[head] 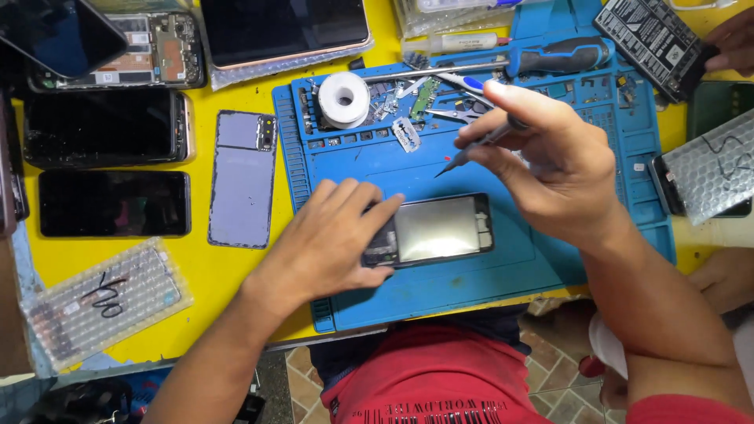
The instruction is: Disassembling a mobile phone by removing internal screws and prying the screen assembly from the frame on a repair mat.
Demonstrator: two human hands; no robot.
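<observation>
On a blue repair mat (542, 259), the left hand (330, 243) presses spread fingers onto an opened phone (436, 230) lying flat at its centre; the right hand (558, 169) hovers just above, fingertips pinching a thin screwdriver (479, 148). Beside the mat lies a purple back cover (242, 180).

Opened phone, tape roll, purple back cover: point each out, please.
Opened phone (440, 229), head view, on its shiny middle plate.
Tape roll (343, 100), head view, on its white top face.
Purple back cover (242, 188), head view, on its flat middle.

dark phone screens (110, 202) left, bubble-wrap packages (102, 302) lower left and right edge (715, 169)
</observation>
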